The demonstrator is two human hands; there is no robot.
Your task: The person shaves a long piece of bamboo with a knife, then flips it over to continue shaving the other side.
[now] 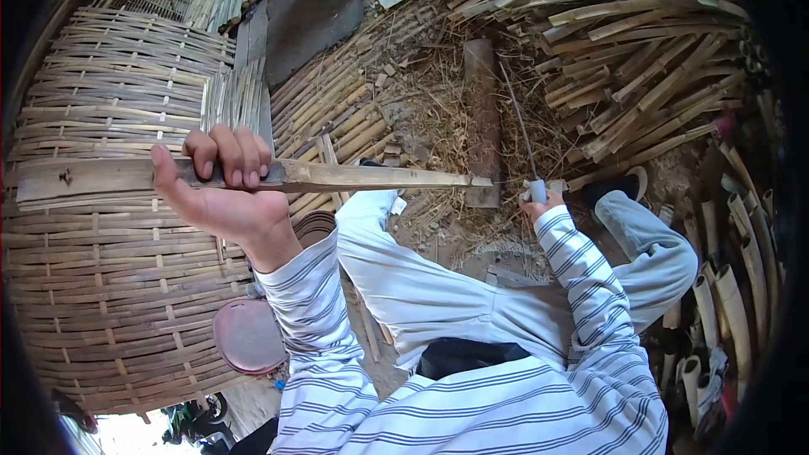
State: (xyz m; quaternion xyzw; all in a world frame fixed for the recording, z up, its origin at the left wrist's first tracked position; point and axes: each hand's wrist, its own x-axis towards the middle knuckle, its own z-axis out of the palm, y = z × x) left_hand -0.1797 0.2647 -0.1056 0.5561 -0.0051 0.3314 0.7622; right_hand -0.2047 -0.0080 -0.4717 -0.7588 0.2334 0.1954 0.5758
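Observation:
My left hand (232, 181) has its fingers wrapped round a long split bamboo piece (362, 177), held level across the view. The bamboo's wide end points left and its narrow end points right, over a flat brown block (482, 118) on the ground. On the right, my right hand (542, 202) is closed round the light grey handle of a long thin blade (516, 109). The blade points away from me, beside the block. A gap separates the blade from the bamboo's tip.
A woven bamboo panel (126, 286) stands at the left. Stacks of split bamboo (640, 42) lie at the upper right, with bamboo tubes (742, 312) at the right edge. Shavings (430, 109) cover the ground round the block. A round reddish object (249, 335) is at the lower left.

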